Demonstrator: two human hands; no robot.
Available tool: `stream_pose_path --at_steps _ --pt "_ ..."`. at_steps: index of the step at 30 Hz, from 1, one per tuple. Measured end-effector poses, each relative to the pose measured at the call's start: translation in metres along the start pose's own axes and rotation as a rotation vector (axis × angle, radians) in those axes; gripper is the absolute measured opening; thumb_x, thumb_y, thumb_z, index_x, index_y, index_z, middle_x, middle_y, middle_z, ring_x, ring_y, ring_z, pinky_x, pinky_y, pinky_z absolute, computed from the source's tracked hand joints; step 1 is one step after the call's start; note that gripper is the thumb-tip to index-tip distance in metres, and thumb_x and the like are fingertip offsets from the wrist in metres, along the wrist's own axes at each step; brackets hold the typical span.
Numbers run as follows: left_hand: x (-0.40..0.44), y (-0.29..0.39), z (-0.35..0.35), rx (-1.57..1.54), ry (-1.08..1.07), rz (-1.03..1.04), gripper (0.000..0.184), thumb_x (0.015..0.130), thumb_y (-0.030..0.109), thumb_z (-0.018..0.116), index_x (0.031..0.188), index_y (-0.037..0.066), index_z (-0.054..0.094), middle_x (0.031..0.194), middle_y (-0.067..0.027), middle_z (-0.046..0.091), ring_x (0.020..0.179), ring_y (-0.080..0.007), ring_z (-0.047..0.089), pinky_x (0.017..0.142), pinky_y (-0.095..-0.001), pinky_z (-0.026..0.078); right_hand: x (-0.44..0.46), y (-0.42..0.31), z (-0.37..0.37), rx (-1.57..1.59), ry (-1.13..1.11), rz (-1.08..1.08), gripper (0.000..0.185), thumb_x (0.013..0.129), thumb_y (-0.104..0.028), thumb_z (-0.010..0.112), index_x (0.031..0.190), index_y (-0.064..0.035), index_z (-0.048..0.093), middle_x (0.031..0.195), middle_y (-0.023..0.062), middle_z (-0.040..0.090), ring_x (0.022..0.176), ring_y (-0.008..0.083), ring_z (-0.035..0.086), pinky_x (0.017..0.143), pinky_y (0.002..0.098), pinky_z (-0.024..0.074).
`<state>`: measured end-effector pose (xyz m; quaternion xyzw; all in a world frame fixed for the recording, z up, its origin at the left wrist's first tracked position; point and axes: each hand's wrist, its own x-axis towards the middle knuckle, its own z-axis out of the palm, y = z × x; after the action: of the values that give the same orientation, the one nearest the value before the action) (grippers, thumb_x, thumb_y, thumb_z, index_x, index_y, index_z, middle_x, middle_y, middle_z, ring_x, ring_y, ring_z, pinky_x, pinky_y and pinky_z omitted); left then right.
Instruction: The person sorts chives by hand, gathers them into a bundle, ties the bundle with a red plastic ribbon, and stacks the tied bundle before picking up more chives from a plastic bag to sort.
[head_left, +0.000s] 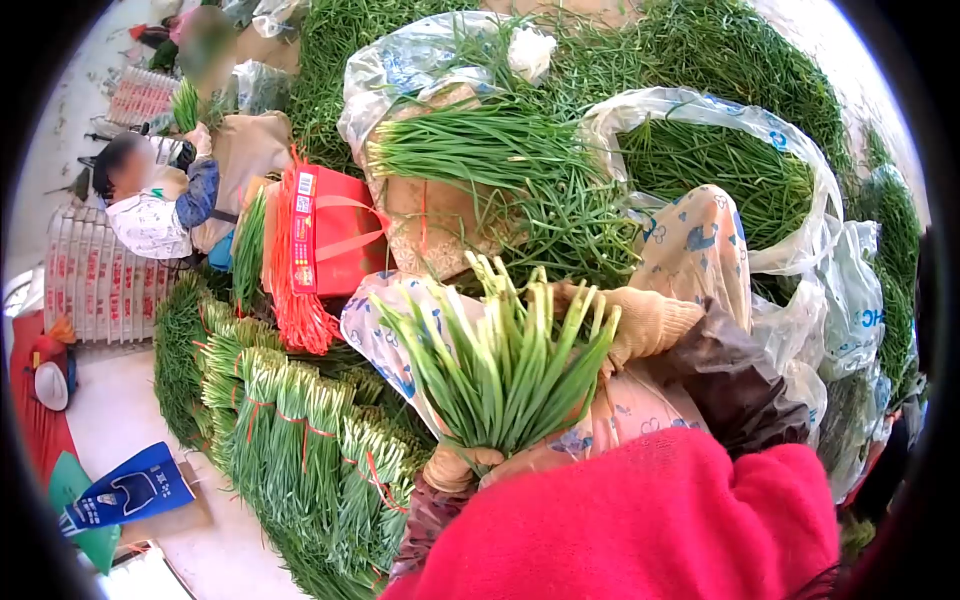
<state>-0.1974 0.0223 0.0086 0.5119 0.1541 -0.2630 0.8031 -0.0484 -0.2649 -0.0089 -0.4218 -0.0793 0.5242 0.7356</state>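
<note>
A loose, fanned-out bunch of garlic chives (500, 370) is held over my lap, its pale cut ends pointing up and away from me. My left hand (463, 467) is closed around the narrow lower part of the bunch. In a tan knitted glove, my right hand (645, 322) grips the right side near the pale ends, its fingers partly hidden by the stalks. Patterned cloth (655, 400) covers my knees beneath. Ahead of my hands, more loose chives (480, 145) lie on a patterned board (440, 235).
Tied chive bundles (310, 430) are stacked at left, near a red bag (340, 235) with orange-red ties (305, 320). An open plastic bag (805, 255) of chives stands at right. Chive heaps (730, 60) lie behind. Another person (150, 210) sits at far left beside stacked crates (105, 280).
</note>
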Motion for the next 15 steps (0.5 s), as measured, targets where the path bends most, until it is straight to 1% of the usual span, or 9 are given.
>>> stream_pose_path --at_steps 1,4,6,8,10,12,13,14,15 --pt "0.001 0.004 0.001 0.016 -0.008 0.004 0.075 0.071 -0.003 0.076 0.136 0.001 0.040 0.122 -0.0109 0.059 0.109 -0.0207 0.057 0.096 -0.0351 0.045 0.012 0.006 0.002 0.429 -0.109 0.008 0.105 0.070 -0.044 0.080 0.149 -0.0169 0.017 0.139 0.0076 0.041 0.112 0.0253 0.057 0.092 0.0356 0.0500" --pt "0.002 0.011 0.001 0.077 -0.027 -0.006 0.074 0.071 -0.003 0.075 0.137 0.001 0.040 0.122 -0.0109 0.059 0.109 -0.0203 0.056 0.096 -0.0345 0.045 0.039 0.007 0.011 0.139 -0.268 -0.610 0.119 0.065 -0.023 0.086 0.151 -0.0131 0.005 0.143 0.0050 0.037 0.123 0.0187 0.047 0.100 0.0348 0.0449" --pt "0.004 0.016 -0.002 0.179 -0.053 -0.074 0.074 0.072 -0.004 0.074 0.137 0.000 0.040 0.123 -0.0109 0.058 0.109 -0.0201 0.056 0.096 -0.0342 0.045 0.055 0.006 0.014 0.340 -0.308 -0.531 0.126 0.061 -0.020 0.089 0.152 -0.0146 0.001 0.140 0.0032 0.042 0.123 0.0163 0.045 0.104 0.0311 0.0369" --pt "0.006 0.022 -0.007 0.363 -0.089 -0.226 0.072 0.074 0.004 0.077 0.136 -0.001 0.041 0.122 -0.0094 0.059 0.108 -0.0164 0.055 0.097 -0.0313 0.042 0.060 -0.001 0.022 0.139 -0.161 -0.596 0.131 0.059 -0.030 0.089 0.151 -0.0084 0.000 0.143 0.0048 0.038 0.128 0.0169 0.041 0.105 0.0331 0.0363" --pt "0.008 0.026 -0.008 0.446 -0.087 -0.201 0.078 0.074 0.008 0.078 0.139 -0.001 0.036 0.124 -0.0097 0.057 0.110 -0.0173 0.053 0.098 -0.0312 0.041 0.056 -0.012 0.028 0.242 -0.137 -0.453 0.127 0.059 -0.024 0.090 0.151 -0.0085 0.003 0.142 0.0035 0.040 0.123 0.0160 0.046 0.102 0.0316 0.0393" --pt "0.008 0.029 -0.006 0.581 -0.023 -0.090 0.080 0.071 -0.001 0.077 0.140 0.001 0.034 0.125 -0.0076 0.056 0.110 -0.0184 0.054 0.097 -0.0328 0.043 0.061 -0.006 0.027 0.249 -0.081 -0.515 0.123 0.060 -0.022 0.089 0.151 -0.0074 0.008 0.136 0.0027 0.047 0.115 0.0164 0.053 0.098 0.0320 0.0425" --pt "0.011 0.035 -0.007 0.626 -0.058 -0.120 0.094 0.068 0.010 0.083 0.144 0.001 0.027 0.134 -0.0097 0.048 0.120 -0.0201 0.048 0.104 -0.0348 0.036 0.059 -0.007 0.023 0.224 -0.078 -0.472 0.120 0.060 -0.022 0.089 0.150 -0.0065 0.012 0.134 0.0032 0.049 0.115 0.0164 0.053 0.098 0.0323 0.0432" --pt "0.013 0.037 -0.003 0.626 -0.058 -0.119 0.094 0.068 0.010 0.083 0.144 0.001 0.027 0.134 -0.0097 0.048 0.120 -0.0201 0.048 0.104 -0.0348 0.036 0.055 -0.008 0.020 0.199 -0.072 -0.427 0.117 0.060 -0.022 0.089 0.150 -0.0055 0.016 0.132 0.0037 0.051 0.114 0.0163 0.054 0.098 0.0325 0.0438" --pt "0.014 0.044 0.009 0.539 -0.114 0.077 0.103 0.066 0.016 0.085 0.146 0.001 0.022 0.140 -0.0114 0.041 0.127 -0.0211 0.041 0.108 -0.0357 0.030 0.054 -0.005 0.015 0.197 -0.071 -0.427 0.117 0.060 -0.022 0.089 0.150 -0.0055 0.016 0.132 0.0037 0.051 0.114 0.0163 0.054 0.098 0.0325 0.0438"
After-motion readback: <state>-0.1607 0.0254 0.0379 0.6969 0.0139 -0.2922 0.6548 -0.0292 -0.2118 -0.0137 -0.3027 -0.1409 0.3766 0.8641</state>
